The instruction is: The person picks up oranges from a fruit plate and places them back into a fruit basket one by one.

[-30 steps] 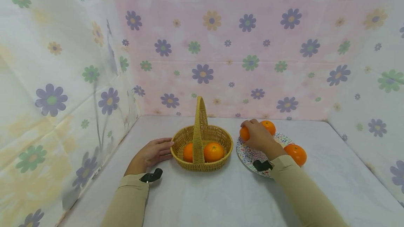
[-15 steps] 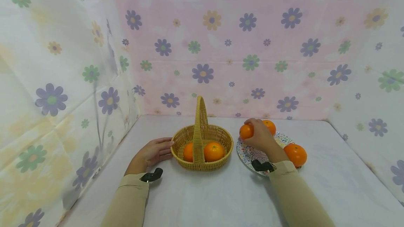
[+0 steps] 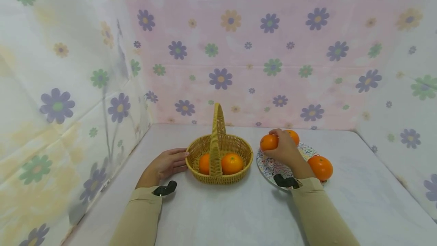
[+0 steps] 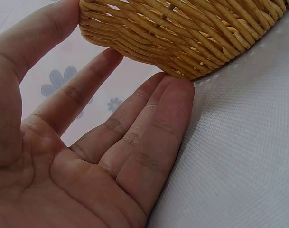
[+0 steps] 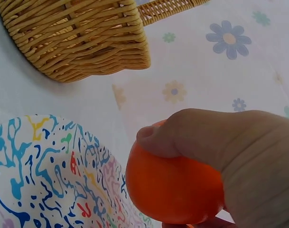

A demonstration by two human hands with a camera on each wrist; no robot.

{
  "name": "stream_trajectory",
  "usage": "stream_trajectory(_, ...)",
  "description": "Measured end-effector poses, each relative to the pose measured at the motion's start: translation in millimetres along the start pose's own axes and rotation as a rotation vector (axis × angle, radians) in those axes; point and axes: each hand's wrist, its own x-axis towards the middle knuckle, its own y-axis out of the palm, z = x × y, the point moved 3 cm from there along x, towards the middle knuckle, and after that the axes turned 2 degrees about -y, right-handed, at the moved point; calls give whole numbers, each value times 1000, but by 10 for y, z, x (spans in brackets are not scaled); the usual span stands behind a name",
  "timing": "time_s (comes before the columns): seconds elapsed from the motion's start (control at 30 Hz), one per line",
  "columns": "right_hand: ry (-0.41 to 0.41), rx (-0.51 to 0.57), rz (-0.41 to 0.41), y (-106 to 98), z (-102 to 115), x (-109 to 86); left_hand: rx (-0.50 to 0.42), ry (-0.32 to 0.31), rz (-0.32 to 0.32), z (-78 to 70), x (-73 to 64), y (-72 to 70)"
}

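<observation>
one orange (image 3: 268, 142), pinched by right hand (image 3: 287, 152), sits between thumb and fingers; straight-fingered left hand (image 3: 165, 165) touches basket (image 3: 203, 178).

A white tabletop (image 3: 218, 215) is being bordered at the rear by a pink backdrop (image 3: 191, 7), across which printed flowers (image 3: 220, 78) in purple, green and yellow are being displayed. The left flank is being formed by a whitish side cloth (image 3: 17, 101), its surface being marked by similar blooms, slanting creases (image 3: 61, 136) and soft yellow patches (image 3: 20, 208). On the right, a pale, flower-scattered cloth (image 3: 406, 98) is being met by the tabletop's edge.
</observation>
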Motion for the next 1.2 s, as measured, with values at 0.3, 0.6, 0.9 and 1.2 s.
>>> stream_trajectory(0.3, -29, -6, -32, -42, 96, -13, -6, -9, -3, -7, -2, 4)
stream_trajectory(0.6, -49, 7, -46, -40, 221, -17, 4, 14, 28, -26, -2, 2)
stream_trajectory(0.9, -57, 19, -47, -63, 292, -54, 10, 4, 28, -13, -3, 18)
stream_trajectory(1.2, -87, 30, -66, -47, 358, -70, 6, 22, 45, -10, 4, 2)
